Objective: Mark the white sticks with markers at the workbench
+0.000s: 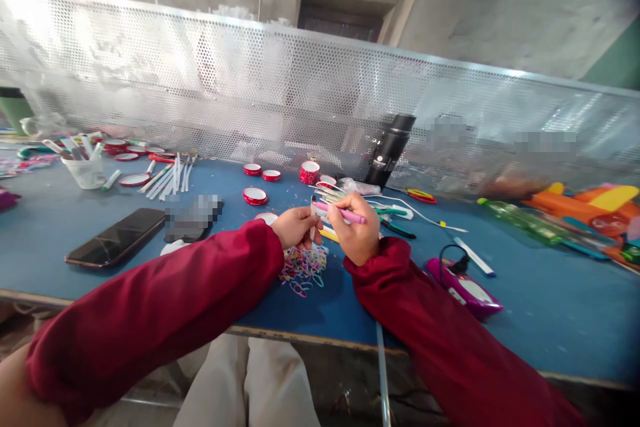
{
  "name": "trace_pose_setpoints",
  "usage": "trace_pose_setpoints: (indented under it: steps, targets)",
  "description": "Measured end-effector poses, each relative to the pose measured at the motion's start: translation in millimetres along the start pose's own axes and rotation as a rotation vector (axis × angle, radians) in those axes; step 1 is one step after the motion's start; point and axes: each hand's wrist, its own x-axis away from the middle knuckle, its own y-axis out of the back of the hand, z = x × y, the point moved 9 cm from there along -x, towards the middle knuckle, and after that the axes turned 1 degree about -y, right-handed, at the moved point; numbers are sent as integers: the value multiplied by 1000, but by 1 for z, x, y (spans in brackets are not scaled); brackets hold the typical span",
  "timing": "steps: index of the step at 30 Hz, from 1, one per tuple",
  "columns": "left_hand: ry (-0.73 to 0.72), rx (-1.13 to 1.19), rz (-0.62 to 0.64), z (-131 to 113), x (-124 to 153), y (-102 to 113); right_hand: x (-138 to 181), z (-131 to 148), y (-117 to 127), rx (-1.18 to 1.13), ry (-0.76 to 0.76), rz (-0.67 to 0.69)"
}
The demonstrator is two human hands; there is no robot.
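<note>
My right hand is closed around a pink pen-like stick held level above the blue table. My left hand pinches at the left end of the stick, where a small white piece stands up. Both arms wear dark red sleeves. Under the hands lies a loose heap of small coloured rubber bands. More white and coloured sticks lie just behind my hands.
A black phone lies at the left. Red-rimmed lids, a clear cup of sticks, a black flashlight, a purple device with a cord and a green bottle stand around. A perforated metal screen closes the back.
</note>
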Motion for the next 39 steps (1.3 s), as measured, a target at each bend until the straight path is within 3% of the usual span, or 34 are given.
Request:
trace_pose_setpoints:
  steps: [39]
  targets:
    - [5,33,-24,2,-2,5,-4,3,3,84,29,-15]
